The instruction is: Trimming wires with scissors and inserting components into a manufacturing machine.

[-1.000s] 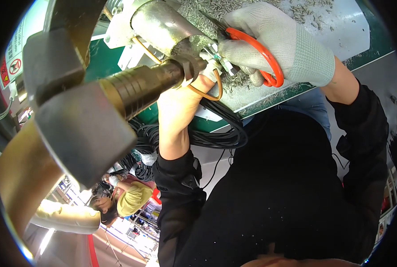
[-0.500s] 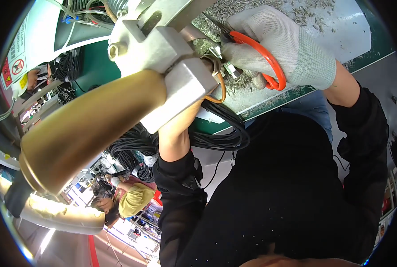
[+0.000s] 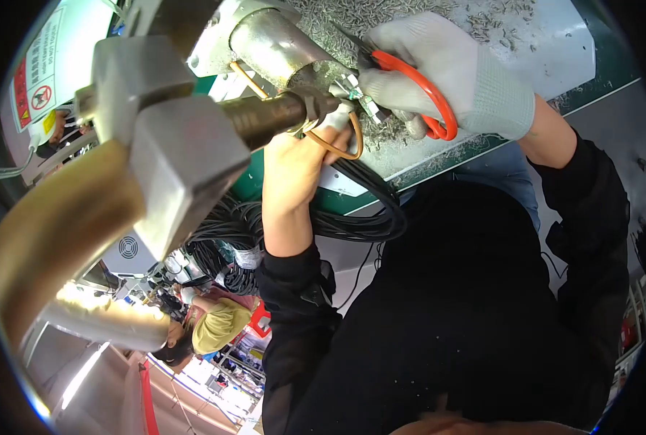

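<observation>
My right hand [image 3: 439, 76], in a white knit glove, is closed around cutting pliers [image 3: 433, 90] with orange-red handles and dark jaws pointing up and left. Just beside the gloved fingertips sits a small shiny metal connector [image 3: 365, 100]. From the other side my left hand [image 3: 310, 148] reaches up to it, fingers bent together and white covers on the fingertips. A metal fitting and a bent copper-coloured tube [image 3: 359, 138] partly hide those fingers, so what they grip cannot be made out. Black cable [image 3: 366, 192] hangs in loops below the left hand.
A large machine arm with a metal block [image 3: 185, 156] and brownish tube [image 3: 69, 210] fills the left foreground. A metal cylinder [image 3: 276, 47] stands behind. Small metal clippings [image 3: 497, 32] cover the white plate [image 3: 555, 61] on the green table [image 3: 613, 65]. A person in yellow [image 3: 221, 326] works at lower left.
The block and brownish tube have shifted left and down in the picture, uncovering the metal cylinder, the fitting and more of my left hand. My right hand with the pliers has barely moved.
</observation>
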{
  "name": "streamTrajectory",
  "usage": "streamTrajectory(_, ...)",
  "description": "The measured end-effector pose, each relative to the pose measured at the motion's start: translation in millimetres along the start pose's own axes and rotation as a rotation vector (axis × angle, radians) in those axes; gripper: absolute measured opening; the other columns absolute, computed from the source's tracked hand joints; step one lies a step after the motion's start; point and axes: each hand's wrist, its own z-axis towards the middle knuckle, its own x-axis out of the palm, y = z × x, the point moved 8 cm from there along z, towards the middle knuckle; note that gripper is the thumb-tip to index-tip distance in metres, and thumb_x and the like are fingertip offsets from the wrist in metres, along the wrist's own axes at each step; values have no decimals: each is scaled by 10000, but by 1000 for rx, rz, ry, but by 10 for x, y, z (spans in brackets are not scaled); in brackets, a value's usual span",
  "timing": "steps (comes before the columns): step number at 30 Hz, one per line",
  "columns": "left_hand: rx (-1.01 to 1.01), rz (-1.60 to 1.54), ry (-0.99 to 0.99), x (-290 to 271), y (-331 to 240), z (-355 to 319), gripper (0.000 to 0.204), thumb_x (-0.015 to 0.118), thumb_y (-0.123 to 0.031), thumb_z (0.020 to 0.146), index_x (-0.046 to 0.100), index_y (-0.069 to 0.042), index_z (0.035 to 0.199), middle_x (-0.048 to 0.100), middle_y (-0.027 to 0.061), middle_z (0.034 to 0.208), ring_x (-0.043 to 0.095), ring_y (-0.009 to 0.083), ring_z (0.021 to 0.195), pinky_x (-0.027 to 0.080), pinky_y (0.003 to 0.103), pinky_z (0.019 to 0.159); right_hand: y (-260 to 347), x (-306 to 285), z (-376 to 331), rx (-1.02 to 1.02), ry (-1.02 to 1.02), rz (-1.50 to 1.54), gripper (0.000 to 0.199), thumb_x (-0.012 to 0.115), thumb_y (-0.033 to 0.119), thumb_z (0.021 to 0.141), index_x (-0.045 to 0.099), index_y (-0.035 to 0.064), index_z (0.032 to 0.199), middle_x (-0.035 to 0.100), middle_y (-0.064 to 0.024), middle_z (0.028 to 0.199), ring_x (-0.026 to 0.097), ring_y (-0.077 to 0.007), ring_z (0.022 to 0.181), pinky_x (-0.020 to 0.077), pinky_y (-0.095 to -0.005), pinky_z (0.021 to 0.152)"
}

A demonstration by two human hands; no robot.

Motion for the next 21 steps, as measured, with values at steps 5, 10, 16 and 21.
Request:
streamTrajectory(5, 79, -413, -65, -140, 112, -365, 253, 609, -58, 865, 519, -9, 1097, 572, 72, 777, 509, 116, 612, 454, 276, 579, -96, -302, -554, 107, -7, 148, 199, 564, 187, 865, 575, -11, 848, 505, -40, 530, 516, -108, 412, 408, -239, 430)
streamTrajectory(10, -104, -310, 167, 366, 58, -682, 370, 601, -3, 856, 441, -18, 1189, 565, 64, 813, 539, 115, 652, 462, 263, 594, 467, -400, -897, -83, -366, -641, 171, 606, 173, 817, 582, 11, 868, 506, -95, 563, 570, -186, 504, 429, -292, 509)
streamTrajectory(16, 90, 79, 155, 746, -132, -789, 404, 618, 42, 822, 442, -15, 1181, 578, 34, 862, 557, 72, 763, 450, 217, 670, 433, 226, -912, -28, 13, -197, 166, 653, 167, 787, 588, 31, 856, 534, -107, 583, 567, -269, 507, 445, -311, 508)
streamTrajectory(21, -50, -153, 158, 689, -14, -933, 358, 634, 69, 788, 503, 2, 1114, 601, 22, 878, 560, 69, 777, 447, 200, 704, 447, 73, -1161, -101, -189, -84, 190, 653, 191, 809, 553, 30, 803, 540, -122, 569, 557, -295, 491, 400, -344, 435)
